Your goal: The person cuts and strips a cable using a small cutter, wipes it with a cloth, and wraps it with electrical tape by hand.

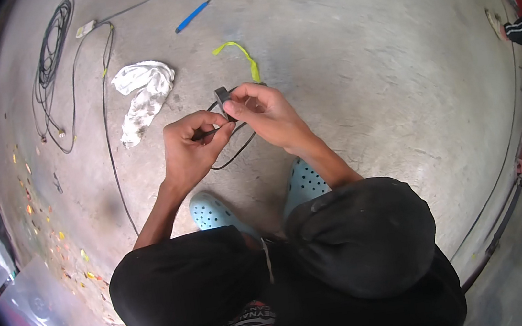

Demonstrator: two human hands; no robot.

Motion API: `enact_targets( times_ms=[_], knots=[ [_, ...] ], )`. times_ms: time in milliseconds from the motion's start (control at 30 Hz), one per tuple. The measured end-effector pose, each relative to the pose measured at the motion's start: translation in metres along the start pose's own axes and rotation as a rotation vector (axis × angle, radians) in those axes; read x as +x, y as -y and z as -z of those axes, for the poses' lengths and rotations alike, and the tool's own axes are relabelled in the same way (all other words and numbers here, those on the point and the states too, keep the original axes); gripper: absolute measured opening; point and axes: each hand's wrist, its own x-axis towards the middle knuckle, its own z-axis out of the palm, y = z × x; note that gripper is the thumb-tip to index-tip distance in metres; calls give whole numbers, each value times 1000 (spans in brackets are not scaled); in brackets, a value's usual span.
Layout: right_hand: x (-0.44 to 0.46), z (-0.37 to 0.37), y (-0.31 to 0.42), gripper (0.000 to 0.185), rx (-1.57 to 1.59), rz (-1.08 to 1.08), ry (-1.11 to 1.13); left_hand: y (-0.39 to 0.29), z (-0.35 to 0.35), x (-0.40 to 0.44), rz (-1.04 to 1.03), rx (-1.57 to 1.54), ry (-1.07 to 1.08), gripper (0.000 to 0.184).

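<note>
In front of my knees, my right hand [273, 117] grips a roll of black tape [222, 95], seen nearly edge-on. My left hand [186, 147] is closed with thumb and forefinger pinching a black cable [238, 154]. The cable loops below and behind both hands, above the concrete floor. Both hands almost meet at the fingertips, just under the roll. Whether a strip of tape runs from the roll to the cable is hidden by my fingers. Just beyond my right hand lies a yellow-green strip [247, 57].
A stained white cloth [146, 89] lies on the floor left of my hands. Farther off are a blue pen-like tool [193, 16], a coiled dark cable [51, 55] and a white connector box [85, 29]. Another person's foot [495, 23] shows at the right.
</note>
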Motion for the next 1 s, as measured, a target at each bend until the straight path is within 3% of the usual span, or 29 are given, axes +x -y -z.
enact_targets(
  times_ms=[500, 700, 1000],
  knots=[
    [-1, -2, 5, 20, 239, 85, -57, -11, -1, -2, 60, -132, 27, 6],
    [-7, -5, 15, 22, 185, 173, 4, -8, 2, -2, 100, -203, 95, 11],
    [-16, -1, 14, 24, -257, 516, 133, -22, 9, -3, 152, -347, 23, 12]
  ],
)
